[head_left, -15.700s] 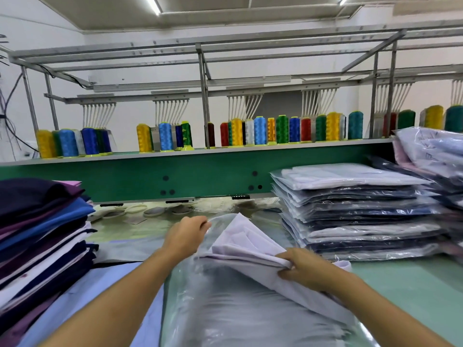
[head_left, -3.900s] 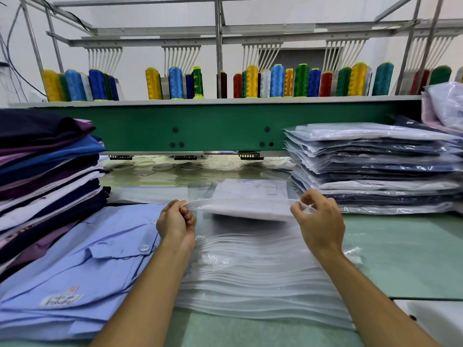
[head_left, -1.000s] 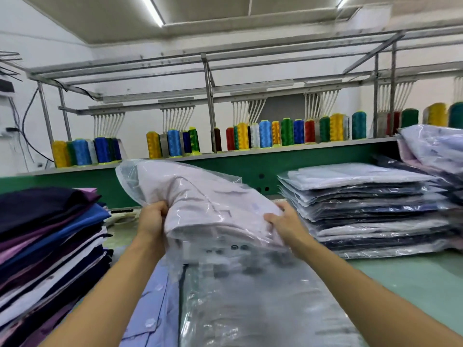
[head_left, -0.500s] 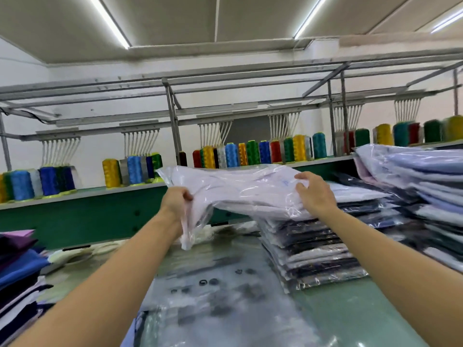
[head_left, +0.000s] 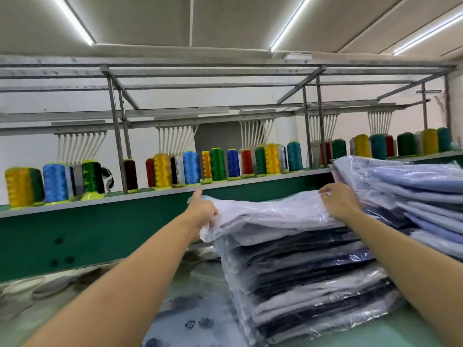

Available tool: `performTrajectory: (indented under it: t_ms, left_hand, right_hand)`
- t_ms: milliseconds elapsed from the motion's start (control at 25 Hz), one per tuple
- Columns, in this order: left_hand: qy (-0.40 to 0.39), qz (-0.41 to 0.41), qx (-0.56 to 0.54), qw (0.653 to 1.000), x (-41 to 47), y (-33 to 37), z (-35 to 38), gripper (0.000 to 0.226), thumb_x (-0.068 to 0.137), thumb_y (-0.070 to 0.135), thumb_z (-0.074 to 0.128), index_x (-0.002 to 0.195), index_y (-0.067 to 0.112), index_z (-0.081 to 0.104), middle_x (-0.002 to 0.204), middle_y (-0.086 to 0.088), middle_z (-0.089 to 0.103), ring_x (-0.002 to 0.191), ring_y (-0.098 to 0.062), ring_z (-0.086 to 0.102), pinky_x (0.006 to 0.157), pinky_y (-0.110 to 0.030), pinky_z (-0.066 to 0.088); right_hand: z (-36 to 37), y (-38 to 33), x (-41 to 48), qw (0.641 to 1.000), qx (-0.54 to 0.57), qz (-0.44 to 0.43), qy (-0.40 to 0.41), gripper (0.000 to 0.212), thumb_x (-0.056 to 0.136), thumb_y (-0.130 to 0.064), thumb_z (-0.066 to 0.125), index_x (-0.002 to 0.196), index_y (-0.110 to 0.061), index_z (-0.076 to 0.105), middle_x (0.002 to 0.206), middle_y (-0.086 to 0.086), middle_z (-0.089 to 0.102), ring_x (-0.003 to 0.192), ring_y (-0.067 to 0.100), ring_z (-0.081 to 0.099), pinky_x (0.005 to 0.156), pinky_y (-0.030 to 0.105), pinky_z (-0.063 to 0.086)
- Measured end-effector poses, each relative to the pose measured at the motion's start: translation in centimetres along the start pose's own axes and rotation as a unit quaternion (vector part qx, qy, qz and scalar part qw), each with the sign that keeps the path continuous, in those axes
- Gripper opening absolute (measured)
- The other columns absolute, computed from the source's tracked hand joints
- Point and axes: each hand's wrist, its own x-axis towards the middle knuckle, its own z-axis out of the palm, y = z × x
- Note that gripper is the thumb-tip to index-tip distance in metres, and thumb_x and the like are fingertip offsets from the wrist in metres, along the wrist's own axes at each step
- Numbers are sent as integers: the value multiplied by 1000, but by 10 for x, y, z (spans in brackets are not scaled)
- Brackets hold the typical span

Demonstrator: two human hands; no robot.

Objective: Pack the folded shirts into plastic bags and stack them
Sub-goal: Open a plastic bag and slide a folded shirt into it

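Head view: left hand [head_left: 203, 212] and right hand [head_left: 338, 202] grip the bagged shirt [head_left: 270, 217], now lowered onto the stack [head_left: 313, 284].

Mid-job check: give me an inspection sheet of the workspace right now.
Surface: pale green table, partly under clear bags.
Job's things: white bagged shirt atop the stack of bagged shirts; second stack at right.
Clutter: blurred flat pieces at far left.
Hands: left hand grips the white bagged shirt's left edge; right hand holds its right side.
Cables: nothing seen.
Surroundings: thread spools on green shelf; metal frame overhead.
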Motion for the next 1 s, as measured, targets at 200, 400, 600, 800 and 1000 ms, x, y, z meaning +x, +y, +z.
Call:
performTrajectory:
  t_ms: [200, 400, 600, 800, 1000]
  left_hand:
    - [-39, -16, 100, 994, 39, -12, 41, 63, 99, 13, 53, 153, 0, 23, 141, -21, 47, 99, -26, 52, 70, -31, 40]
    - [3, 24, 370, 929, 56, -21, 59, 65, 93, 49, 58, 148, 23, 37, 149, -16, 43, 132, -36, 42, 106, -44, 38]
    - [-71, 130, 445, 883, 64, -5, 76, 55, 103, 52, 38, 154, 32, 36, 162, -3, 31, 146, -32, 30, 120, -49, 22]
    - [-113, 119, 328, 930, 60, -17, 91, 64, 104, 57, 30, 157, 21, 34, 164, 0, 31, 149, -26, 31, 122, -38, 22]
    - [-53, 111, 177, 976, 42, -21, 94, 47, 101, 45, 51, 141, 20, 54, 145, -3, 54, 127, -24, 53, 99, -30, 41]
  right_hand:
    - [17, 32, 40, 998, -58, 28, 6, 21, 102, -23, 55, 116, -26, 71, 124, 14, 62, 106, 34, 58, 91, 41, 53]
    - [29, 45, 49, 989, -134, -47, 30, 28, 98, -25, 56, 123, -30, 67, 135, 13, 55, 119, 34, 52, 102, 45, 45]
    - [39, 20, 53, 969, -98, -160, -162, 34, 99, -43, 46, 124, -39, 67, 122, -1, 70, 92, 19, 67, 81, 30, 48]
    - [51, 24, 52, 956, -124, -114, -240, 48, 101, -57, 35, 133, -33, 62, 149, 4, 53, 129, 27, 51, 109, 36, 35]
    - [45, 20, 42, 934, -252, -71, -245, 52, 104, -43, 25, 148, -26, 46, 158, 8, 40, 141, 34, 41, 114, 49, 33]
